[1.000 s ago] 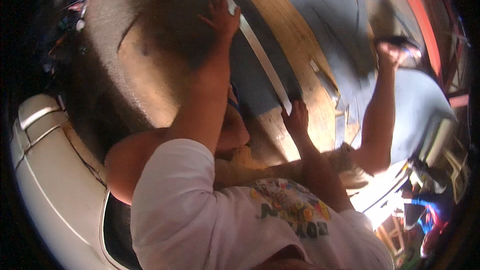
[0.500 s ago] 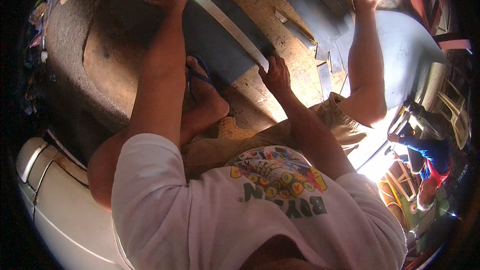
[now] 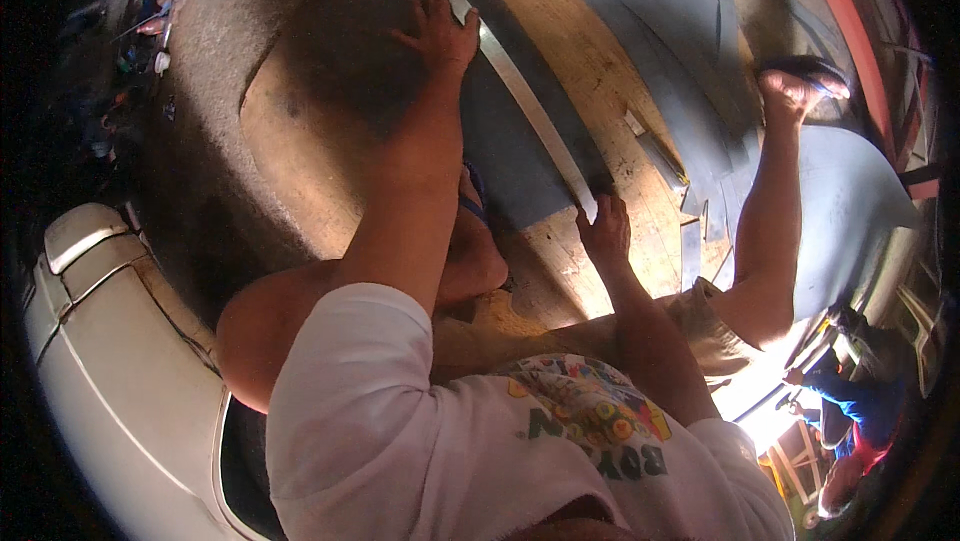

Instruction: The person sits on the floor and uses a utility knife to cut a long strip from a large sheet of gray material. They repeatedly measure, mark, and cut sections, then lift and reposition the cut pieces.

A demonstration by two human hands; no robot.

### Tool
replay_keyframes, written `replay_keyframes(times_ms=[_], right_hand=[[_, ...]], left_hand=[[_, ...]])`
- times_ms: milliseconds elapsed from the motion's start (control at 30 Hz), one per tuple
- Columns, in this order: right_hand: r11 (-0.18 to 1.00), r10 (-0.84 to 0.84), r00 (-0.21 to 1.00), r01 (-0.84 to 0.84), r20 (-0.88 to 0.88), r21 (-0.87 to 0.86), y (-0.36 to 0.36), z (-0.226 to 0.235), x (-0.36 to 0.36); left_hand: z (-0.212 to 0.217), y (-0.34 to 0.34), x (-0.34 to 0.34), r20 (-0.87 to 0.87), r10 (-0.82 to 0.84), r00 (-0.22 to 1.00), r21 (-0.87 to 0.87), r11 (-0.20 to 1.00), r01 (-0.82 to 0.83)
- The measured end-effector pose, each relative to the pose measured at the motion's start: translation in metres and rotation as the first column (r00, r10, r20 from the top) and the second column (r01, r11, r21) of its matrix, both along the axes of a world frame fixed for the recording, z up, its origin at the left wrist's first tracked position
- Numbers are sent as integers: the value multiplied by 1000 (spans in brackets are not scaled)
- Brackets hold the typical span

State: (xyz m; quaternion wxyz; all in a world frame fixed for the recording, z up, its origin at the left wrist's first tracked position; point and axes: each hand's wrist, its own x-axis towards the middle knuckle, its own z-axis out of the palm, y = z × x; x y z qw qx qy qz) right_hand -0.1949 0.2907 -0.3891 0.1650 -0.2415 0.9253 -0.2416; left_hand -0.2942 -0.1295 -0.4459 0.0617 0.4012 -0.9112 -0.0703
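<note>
Left fingers (image 3: 438, 7) splayed, right fingers (image 3: 619, 212) at the metal strip's (image 3: 533, 111) end, grip unclear; we likely steady it between them.

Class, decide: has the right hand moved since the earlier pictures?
No, no visible shift either way: against the dark sheet, the right hand is at the same near end of the metal strip, though the whole view shifted.

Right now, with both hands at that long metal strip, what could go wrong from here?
The long metal strip could pivot or slide on the dark sheet, since only the spread left hand and the right hand at its near end appear to steady it. Also, the bare right leg appears close to scattered narrow pieces, whose edges might scratch it if it shifts.
</note>
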Motion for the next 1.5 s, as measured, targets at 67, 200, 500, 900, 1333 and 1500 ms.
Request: replay_keyframes(times_ms=[67,200,500,900,1333,1500], right_hand=[[1000,3,999,-3,-39,9,2,-2,0],[999,32,995,-30,-94,23,-1,-1,1],[999,30,999,-29,-14,33,4,-6,1],[999,37,996,-36,-78,13,-1,1,0],[999,-19,998,16,66,44,8,-11,4],[1000,7,999,-9,-49,-29,7,-7,2]], left_hand=[[12,7,-2,5,-3,1000,43,999,3],[17,5,3,-12,17,1000,66,998,-16],[5,3,1,-56,-3,998,100,995,9],[3,0,0,-26,-15,1000,94,995,17],[-15,-5,-9,-39,-23,999,31,999,25],[-55,-25,1,-186,-21,982,125,991,45]])
